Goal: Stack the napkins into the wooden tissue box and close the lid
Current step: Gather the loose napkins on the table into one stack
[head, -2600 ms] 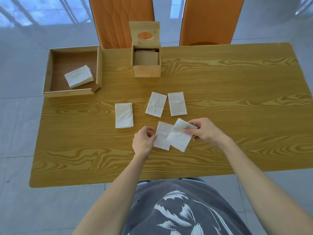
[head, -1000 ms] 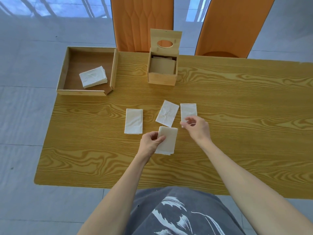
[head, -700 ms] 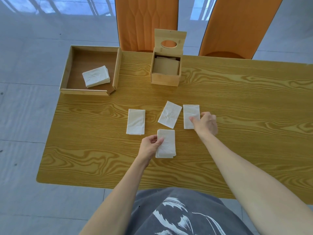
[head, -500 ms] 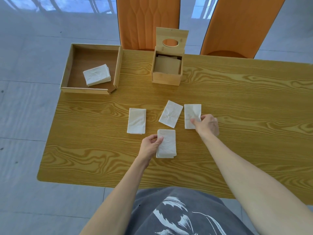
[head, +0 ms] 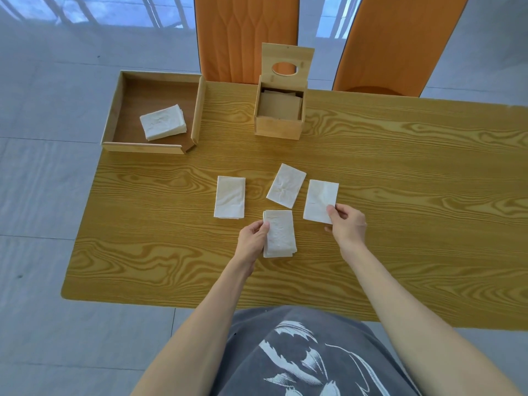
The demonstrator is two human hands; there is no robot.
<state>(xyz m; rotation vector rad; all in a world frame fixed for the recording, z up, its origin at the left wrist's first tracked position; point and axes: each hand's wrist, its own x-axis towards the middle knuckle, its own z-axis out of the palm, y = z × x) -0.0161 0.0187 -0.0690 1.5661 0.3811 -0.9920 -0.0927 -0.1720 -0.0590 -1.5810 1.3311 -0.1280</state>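
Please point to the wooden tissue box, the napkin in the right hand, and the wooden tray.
Square wooden tissue box with open lid [head: 278, 128], head view, on its front wall.
White folded napkin pinched by the right hand [head: 319, 199], head view, on its middle.
Shallow wooden tray [head: 143, 147], head view, on its near rim.

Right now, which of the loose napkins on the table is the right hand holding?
The right hand pinches the rightmost napkin at its near corner. The tilted napkin and leftmost napkin lie untouched.

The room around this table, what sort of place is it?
Probably a dining area in a home or office. A wood-grain table has two orange chairs pushed in at its far side, on a pale tiled floor that reflects bright windows.
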